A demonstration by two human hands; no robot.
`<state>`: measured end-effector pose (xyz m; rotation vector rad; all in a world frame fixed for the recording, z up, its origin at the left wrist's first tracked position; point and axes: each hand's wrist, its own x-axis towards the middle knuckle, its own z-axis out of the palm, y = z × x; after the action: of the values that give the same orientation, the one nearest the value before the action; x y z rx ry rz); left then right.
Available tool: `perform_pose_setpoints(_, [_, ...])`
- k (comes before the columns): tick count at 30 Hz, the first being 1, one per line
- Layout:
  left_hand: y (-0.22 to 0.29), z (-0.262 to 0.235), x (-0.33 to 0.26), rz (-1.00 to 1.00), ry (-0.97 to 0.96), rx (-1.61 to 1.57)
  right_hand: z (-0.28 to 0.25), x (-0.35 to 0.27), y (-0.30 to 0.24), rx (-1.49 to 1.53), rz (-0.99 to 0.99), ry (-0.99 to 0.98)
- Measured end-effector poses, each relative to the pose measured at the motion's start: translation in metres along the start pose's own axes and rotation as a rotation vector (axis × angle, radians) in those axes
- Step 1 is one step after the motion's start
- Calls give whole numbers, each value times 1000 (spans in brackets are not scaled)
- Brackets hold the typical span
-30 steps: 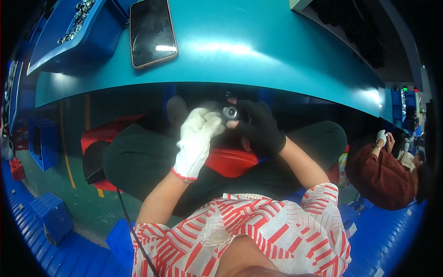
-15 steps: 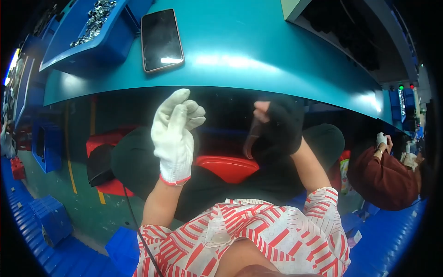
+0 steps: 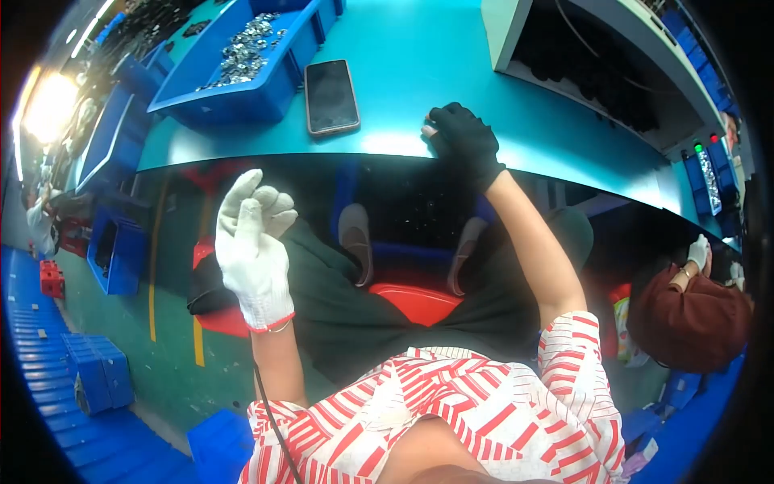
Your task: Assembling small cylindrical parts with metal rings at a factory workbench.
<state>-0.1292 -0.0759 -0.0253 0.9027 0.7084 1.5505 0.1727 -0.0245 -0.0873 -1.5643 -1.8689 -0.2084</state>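
Here the right hand point(image 3: 463, 141), in a black glove, rests curled on the teal desk point(image 3: 403, 48) near a phone point(image 3: 330, 95), seemingly covering something small and light I cannot identify, while the white-gloved left hand point(image 3: 254, 250) hangs half-open, empty.

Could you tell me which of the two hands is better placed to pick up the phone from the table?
Probably the right hand: it rests on the table beside the phone, while the left hand hangs below the edge.

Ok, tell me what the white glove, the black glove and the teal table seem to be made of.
White glove on the left hand: knitted cotton-like fabric, matte, red cuff trim. Black glove on the right hand: dark matte fabric, probably knit. Teal table: smooth, glossy, reflects light; likely laminate or painted.
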Motion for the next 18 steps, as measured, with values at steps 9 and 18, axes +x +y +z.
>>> perform_pose_setpoints(9, [21, -18, -23, 55, 22, -73, -2, -4, 0, 15, 12, -10])
perform_pose_setpoints(18, [31, -46, -34, 92, 84, -106, 5, -2, 5, -64, 67, -72])
